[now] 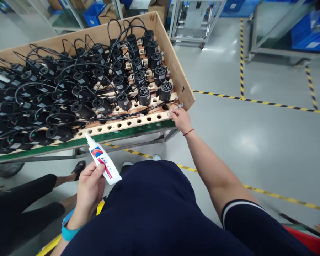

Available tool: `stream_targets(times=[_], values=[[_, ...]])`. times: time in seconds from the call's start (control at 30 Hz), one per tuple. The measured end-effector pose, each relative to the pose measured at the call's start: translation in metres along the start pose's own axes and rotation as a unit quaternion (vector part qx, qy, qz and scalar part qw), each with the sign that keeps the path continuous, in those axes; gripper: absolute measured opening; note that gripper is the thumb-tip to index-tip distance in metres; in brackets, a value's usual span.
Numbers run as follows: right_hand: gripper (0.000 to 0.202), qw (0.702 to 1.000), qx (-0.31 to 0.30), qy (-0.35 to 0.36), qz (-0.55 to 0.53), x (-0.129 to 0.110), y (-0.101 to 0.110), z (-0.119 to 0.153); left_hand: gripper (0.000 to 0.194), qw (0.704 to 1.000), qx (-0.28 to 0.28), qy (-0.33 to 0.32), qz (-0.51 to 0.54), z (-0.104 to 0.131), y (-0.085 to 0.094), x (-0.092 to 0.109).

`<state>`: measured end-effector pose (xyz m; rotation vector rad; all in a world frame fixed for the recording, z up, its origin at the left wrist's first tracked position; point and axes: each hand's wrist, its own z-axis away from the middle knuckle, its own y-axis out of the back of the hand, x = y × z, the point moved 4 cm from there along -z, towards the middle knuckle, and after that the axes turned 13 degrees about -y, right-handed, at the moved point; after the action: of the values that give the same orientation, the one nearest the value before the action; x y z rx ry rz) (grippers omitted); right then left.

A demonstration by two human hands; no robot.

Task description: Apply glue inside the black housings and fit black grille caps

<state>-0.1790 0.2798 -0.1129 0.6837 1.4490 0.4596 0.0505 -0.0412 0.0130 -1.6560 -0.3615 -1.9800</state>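
Note:
My left hand (90,185) is closed round a white squeeze tube (106,167) with a blue, orange and red label, its narrow nozzle pointing up at the tray's near edge. At the tray's near right corner, my right hand (181,120) has its fingers pinched together, and what lies between them is too small to name. Small shiny pieces (180,105) show just beyond those fingertips. The wooden tray (173,60) holds rows of black cylindrical motors (165,91) with black cables. Along its near side runs a wooden strip (133,122) with round holes.
A metal-framed cart (117,145) carries the tray. Another person's legs (37,195) are at the lower left. Beyond the tray stand a metal trolley (194,21) and a cart with a blue bin (309,32). Yellow-black tape (256,101) marks the grey floor.

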Motion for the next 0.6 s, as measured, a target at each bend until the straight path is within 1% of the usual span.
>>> stream_targets(times=[0.2, 0.43, 0.6], values=[[0.022, 1.000, 0.014, 0.009, -0.007, -0.002, -0.001, 0.003, 0.041, 0.999, 0.031, 0.022, 0.006, 0.014, 0.002, -0.005], [0.025, 0.999, 0.033, 0.028, -0.026, -0.008, 0.006, -0.001, 0.042, 0.999, 0.046, 0.027, 0.013, 0.020, 0.010, -0.008], [0.026, 0.999, 0.037, 0.026, -0.022, -0.008, 0.006, 0.000, 0.038, 0.999, 0.031, 0.025, 0.014, 0.021, 0.012, -0.012]])
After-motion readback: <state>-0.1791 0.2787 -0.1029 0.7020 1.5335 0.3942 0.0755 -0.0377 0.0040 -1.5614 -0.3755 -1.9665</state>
